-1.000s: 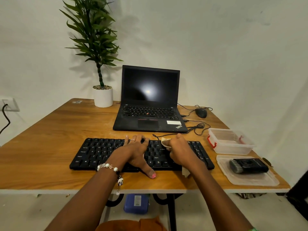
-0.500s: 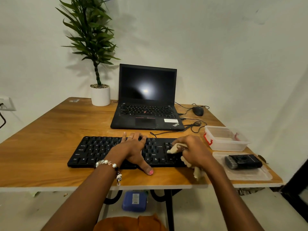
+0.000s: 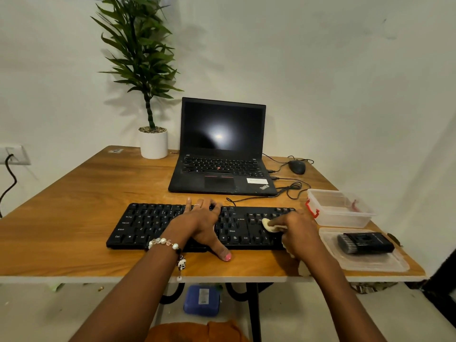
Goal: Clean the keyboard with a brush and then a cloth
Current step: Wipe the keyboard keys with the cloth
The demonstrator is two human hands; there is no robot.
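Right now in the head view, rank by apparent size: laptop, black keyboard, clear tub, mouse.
1. Laptop, largest.
2. Black keyboard, wider across but covers less area.
3. Clear tub.
4. Mouse, smallest, though it sits farther from the camera, which shrinks it somewhat.

Legible markings are few. The black laptop (image 3: pixel 222 166) carries the brand word "ThinkPad" in light letters, set at an angle on the right front corner of its palm rest. Just beside that sits a white sticker (image 3: pixel 256 180); its print is too small to read. The black keyboard (image 3: pixel 153 225) shows white key legends: "Ctrl" and "Alt" in the bottom row at the left, "Caps Lock" on the left edge, the letters Q, W, E, R in the upper letter row, and "Shift" near the middle. The remaining key legends are too blurred to read.
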